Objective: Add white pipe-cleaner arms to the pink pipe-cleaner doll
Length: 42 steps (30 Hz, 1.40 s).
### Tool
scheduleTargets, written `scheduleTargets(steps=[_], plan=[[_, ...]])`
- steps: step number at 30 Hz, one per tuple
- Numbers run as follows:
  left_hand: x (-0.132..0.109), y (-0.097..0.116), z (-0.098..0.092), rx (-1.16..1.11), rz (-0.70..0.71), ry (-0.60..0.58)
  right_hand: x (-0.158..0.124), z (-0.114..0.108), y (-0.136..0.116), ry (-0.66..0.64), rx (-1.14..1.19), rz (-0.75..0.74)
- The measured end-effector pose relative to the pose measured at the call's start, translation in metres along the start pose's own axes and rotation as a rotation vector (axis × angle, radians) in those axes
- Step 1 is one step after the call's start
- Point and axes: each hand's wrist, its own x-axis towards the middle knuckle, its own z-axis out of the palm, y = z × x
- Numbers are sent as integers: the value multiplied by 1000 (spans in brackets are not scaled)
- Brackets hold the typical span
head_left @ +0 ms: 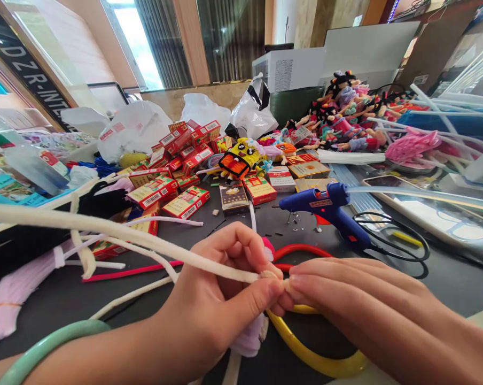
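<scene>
My left hand (pixel 221 289) is closed in a pinch on the end of a long cream pipe cleaner (pixel 117 231) that runs away to the left edge. My right hand (pixel 357 299) meets it fingertip to fingertip, pinching the same end of the pipe cleaner. A pale green bangle (pixel 45 347) sits on my left wrist. Under my hands lie a yellow hoop (pixel 313 361), a red hoop (pixel 301 250) and a pale lilac fuzzy piece (pixel 249 337) on the dark table (pixel 445 280).
A blue glue gun (pixel 325 206) with a black cord stands just beyond my right hand. Several red and gold small boxes (pixel 173 176) are piled at centre left. A yellow fuzzy toy (pixel 241 158), small dolls (pixel 345 115), plastic bags (pixel 133 128) and pink pipe cleaners (pixel 9 299) surround them.
</scene>
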Motion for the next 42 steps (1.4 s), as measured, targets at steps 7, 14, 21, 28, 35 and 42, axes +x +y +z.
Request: scheduleTargets(steps=[7, 14, 21, 28, 35, 42], plan=[[0, 0, 0, 49, 14, 0, 8, 11, -6, 83, 54, 28], [-1, 1, 1, 91, 14, 19, 19, 7, -10, -41, 396, 298], [-2, 1, 1, 116, 20, 25, 24, 6, -12, -135, 498, 408], [1, 1, 2, 121, 23, 53, 20, 5, -11, 21, 256, 173], [-1, 1, 0, 150, 27, 34, 16, 6, -10, 21, 191, 100], [-2, -1, 0, 111, 24, 28, 19, 8, -11, -23, 328, 243]])
